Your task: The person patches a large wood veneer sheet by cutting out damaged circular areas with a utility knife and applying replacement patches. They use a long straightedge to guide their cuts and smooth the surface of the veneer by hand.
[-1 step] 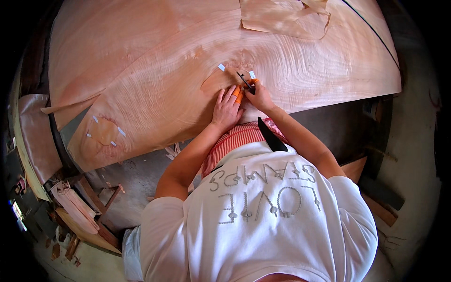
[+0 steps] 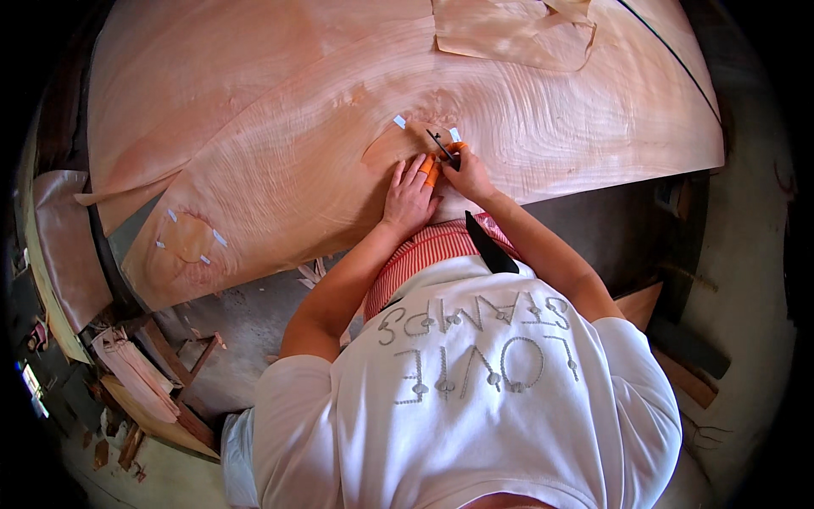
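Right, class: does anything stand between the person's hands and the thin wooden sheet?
Nothing visible does, beyond orange coverings on some fingers: the left hand lies on the thin wooden sheet, and the right hand holds a slim dark tool over it.

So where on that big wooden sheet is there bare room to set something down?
Right side of the wooden sheet, between the black tool and the black line; also left, between the round taped patch and the left grip. Crowded: around the tool and white tape.

Wht short-slv T-shirt is bearing grey lettering. Red/wht striped garment is showing below. Orange finger covers are sitting on L hand & R hand.
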The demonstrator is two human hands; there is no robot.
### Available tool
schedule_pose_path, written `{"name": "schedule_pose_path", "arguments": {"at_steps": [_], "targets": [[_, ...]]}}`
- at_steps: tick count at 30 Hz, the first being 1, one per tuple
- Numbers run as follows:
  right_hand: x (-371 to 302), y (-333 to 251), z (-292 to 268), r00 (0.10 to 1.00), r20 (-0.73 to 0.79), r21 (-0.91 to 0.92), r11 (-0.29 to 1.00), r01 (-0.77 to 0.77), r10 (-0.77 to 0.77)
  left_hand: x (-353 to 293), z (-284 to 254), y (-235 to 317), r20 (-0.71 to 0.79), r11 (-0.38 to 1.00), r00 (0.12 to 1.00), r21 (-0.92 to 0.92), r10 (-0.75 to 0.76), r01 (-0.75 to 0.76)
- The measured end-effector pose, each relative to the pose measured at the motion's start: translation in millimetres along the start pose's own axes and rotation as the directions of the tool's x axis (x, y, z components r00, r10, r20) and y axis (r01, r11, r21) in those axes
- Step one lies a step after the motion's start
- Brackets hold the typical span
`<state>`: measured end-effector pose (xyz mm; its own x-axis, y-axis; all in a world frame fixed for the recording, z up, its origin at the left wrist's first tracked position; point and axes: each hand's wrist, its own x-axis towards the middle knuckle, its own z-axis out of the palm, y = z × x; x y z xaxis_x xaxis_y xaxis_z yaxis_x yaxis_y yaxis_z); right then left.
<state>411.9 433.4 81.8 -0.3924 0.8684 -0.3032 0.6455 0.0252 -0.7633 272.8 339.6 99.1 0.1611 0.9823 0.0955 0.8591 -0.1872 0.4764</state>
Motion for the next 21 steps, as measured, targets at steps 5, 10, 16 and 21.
{"name": "schedule_pose_path", "arguments": {"at_steps": [5,10,16,21], "targets": [[0,-3,1,1.0,0.024,-0.027,1.0,0.01,-0.009,4,5,2,0.051,0.996,0.998,0.084,-0.023,0.018],[12,-4,-20,0.977,0.18,-0.431,0.884,0.183,-0.114,3,8,2,0.141,0.994,0.99,0.108,-0.028,0.013],[37,-1,-82,0.947,0.314,0.077,0.996,0.048,-0.07,-11,-2,-10,-0.04,0.996,0.996,-0.034,-0.082,0.081],[34,-27,-32,0.914,0.366,0.298,0.953,0.065,-0.176,-51,-29,-43,-0.206,0.919,0.907,0.073,-0.366,0.387]]}}
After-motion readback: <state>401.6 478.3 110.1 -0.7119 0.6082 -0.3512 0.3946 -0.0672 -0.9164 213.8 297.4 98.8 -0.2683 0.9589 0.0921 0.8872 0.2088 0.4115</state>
